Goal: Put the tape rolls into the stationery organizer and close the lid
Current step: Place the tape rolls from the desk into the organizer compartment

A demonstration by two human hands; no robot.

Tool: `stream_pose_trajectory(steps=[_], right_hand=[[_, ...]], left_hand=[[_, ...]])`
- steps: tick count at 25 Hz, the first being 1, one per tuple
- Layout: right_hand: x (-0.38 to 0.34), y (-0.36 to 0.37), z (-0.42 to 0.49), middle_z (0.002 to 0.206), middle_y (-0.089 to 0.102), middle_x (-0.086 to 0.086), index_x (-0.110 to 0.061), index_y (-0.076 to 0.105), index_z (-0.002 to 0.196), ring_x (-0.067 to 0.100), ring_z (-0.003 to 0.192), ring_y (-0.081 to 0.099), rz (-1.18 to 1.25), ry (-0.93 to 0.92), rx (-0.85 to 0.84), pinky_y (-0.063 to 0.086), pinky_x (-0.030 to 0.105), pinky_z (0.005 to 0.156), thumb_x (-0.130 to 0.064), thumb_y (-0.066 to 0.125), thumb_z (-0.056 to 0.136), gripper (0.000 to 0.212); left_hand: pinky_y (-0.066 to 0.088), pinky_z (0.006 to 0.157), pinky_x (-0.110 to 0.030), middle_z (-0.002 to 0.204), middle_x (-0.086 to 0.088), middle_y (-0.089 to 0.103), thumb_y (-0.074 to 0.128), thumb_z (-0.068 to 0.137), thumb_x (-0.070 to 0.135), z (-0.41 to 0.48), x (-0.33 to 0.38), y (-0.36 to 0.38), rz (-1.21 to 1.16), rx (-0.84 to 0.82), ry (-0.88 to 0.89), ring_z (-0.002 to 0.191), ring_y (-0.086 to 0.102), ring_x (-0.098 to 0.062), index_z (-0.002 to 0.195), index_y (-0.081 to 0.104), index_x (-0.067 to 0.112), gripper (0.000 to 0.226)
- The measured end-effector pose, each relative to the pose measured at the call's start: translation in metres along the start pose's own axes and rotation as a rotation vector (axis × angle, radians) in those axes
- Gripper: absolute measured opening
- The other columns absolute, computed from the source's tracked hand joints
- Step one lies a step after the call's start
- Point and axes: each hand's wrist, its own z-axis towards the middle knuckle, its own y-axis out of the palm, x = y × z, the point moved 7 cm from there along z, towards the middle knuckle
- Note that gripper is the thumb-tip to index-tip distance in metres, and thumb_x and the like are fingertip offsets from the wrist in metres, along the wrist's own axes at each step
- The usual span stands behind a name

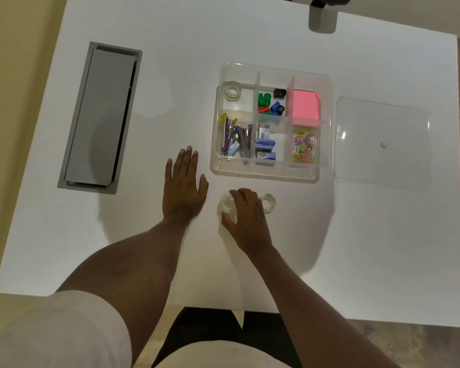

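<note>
The clear stationery organizer (325,107) stands open on the white table, and one clear tape roll (232,89) lies in its far left compartment. In front of the organizer, my right hand (247,216) closes its fingers around a second clear tape roll (225,205) on the table. A third tape roll (268,202) lies just right of that hand, touching the table. My left hand (184,185) rests flat on the table, fingers apart, left of the organizer. The clear lid (382,142) lies flat to the organizer's right.
Other compartments hold sharpeners (272,102), pink sticky notes (304,104), staplers (237,139), staple boxes (265,148) and coloured paper clips (303,147). A grey cable tray (101,116) is set into the table at the left. A grey post (322,21) stands at the far edge.
</note>
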Motion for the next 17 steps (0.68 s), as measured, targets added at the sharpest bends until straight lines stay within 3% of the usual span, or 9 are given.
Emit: stream_pose_trajectory(steps=[9,12,15,17], right_hand=[[-0.008,-0.072,0.101,0.134,0.052,0.013,-0.011,0.052,0.134,0.025,0.126,0.05,0.014,-0.063,0.184,0.047,0.036,0.107,-0.028,0.075,0.087,0.055],[-0.035,-0.081,0.211,0.134,0.049,0.013,-0.009,0.052,0.133,0.026,0.124,0.05,0.04,-0.069,0.114,0.05,0.037,0.105,-0.022,0.074,0.088,0.052],[-0.036,-0.099,0.239,0.129,0.05,0.012,-0.007,0.053,0.13,0.028,0.116,0.055,0.001,-0.064,0.099,0.052,0.037,0.095,-0.016,0.074,0.088,0.048],[-0.029,-0.1,0.248,0.125,0.052,0.013,-0.006,0.054,0.127,0.029,0.111,0.058,-0.054,-0.029,0.039,0.052,0.037,0.089,-0.023,0.072,0.091,0.044]], left_hand=[[0.017,0.135,-0.051,0.178,0.0,0.018,0.031,0.109,0.045,-0.026,0.004,0.015,0.025,0.004,0.056,0.167,0.012,-0.018,0.169,0.021,0.02,0.065],[0.015,0.136,-0.05,0.179,0.001,0.015,0.03,0.108,0.046,0.025,-0.022,0.008,0.053,0.011,-0.02,0.168,0.01,-0.017,0.169,0.018,0.022,0.066],[0.012,0.137,-0.048,0.179,0.003,0.012,0.033,0.108,0.046,0.022,-0.018,0.007,0.035,-0.017,-0.031,0.168,0.006,-0.016,0.17,0.017,0.024,0.068],[0.009,0.137,-0.047,0.18,0.004,0.01,0.035,0.108,0.046,0.009,-0.01,0.013,0.043,-0.013,-0.01,0.168,0.004,-0.015,0.17,0.017,0.024,0.068]])
